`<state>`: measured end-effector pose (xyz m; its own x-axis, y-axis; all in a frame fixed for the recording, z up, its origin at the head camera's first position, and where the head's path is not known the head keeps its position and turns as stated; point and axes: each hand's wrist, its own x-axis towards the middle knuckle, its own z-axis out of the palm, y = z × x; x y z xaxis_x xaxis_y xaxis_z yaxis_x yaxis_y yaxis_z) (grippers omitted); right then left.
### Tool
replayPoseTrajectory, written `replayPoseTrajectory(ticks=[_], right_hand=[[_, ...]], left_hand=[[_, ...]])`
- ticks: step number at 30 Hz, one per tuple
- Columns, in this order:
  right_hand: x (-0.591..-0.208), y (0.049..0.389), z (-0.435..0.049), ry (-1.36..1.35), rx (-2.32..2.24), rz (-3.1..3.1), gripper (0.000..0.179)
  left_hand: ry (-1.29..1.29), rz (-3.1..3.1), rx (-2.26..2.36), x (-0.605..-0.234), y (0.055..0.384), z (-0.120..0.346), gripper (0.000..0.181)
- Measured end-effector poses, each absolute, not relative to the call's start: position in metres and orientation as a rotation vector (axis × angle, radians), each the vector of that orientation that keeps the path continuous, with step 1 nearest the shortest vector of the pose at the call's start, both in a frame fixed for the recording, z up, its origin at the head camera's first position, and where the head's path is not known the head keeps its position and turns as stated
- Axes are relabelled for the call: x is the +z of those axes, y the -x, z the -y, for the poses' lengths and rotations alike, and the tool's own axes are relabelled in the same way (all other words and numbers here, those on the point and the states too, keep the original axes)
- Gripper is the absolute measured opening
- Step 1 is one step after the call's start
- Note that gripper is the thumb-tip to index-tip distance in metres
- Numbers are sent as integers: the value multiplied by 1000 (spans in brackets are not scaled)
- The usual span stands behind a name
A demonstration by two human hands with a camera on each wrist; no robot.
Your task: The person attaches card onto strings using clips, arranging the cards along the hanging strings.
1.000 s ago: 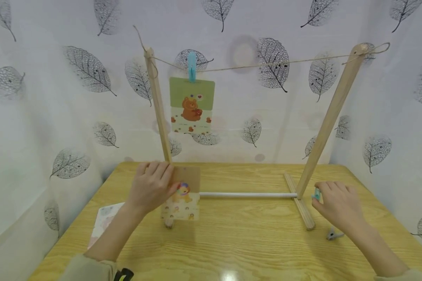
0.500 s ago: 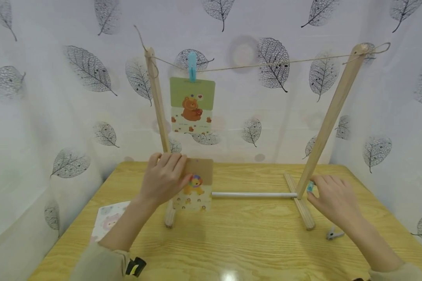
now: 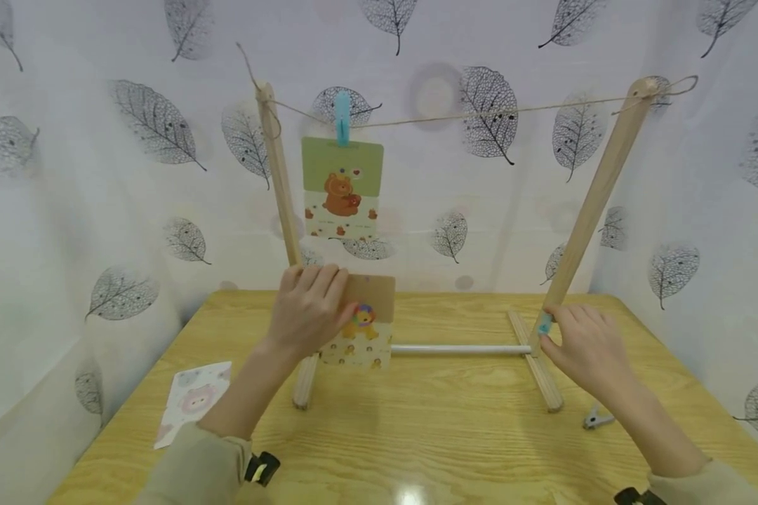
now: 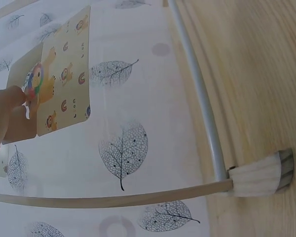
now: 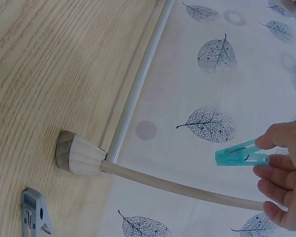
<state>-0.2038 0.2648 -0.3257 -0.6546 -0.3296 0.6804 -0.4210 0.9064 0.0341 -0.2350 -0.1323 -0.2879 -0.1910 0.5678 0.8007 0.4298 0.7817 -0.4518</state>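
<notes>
My left hand (image 3: pixel 309 308) pinches a tan and cream card with a lion picture (image 3: pixel 369 326) by its left side, holding it above the table before the frame's left post. In the left wrist view the thumb lies on the front of the lion card (image 4: pixel 64 81). Near the right post, my right hand (image 3: pixel 587 347) pinches a light blue clothespin (image 5: pixel 241 154) by its handle ends between thumb and fingers. On the string (image 3: pixel 455 120) above hangs a green and white bear card (image 3: pixel 341 189), clipped by another blue clothespin (image 3: pixel 342 119).
A wooden frame has a left post (image 3: pixel 278 175), a right post (image 3: pixel 596 196) and a white crossbar (image 3: pixel 461 349). A pink and white card (image 3: pixel 196 400) lies at the table's left. A grey clothespin (image 3: pixel 596 419) lies right of the frame's right foot (image 3: pixel 543 382).
My left hand has carried the lion card up and to the right. My right hand has moved left and slightly up with the blue clothespin.
</notes>
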Motion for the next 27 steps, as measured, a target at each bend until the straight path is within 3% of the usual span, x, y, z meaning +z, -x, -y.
replayPoseTrajectory(ticks=[27], right_hand=[[-316, 207, -257, -577, 194, 2274, 37]], left_hand=[[746, 1674, 28, -277, 243, 106, 43]])
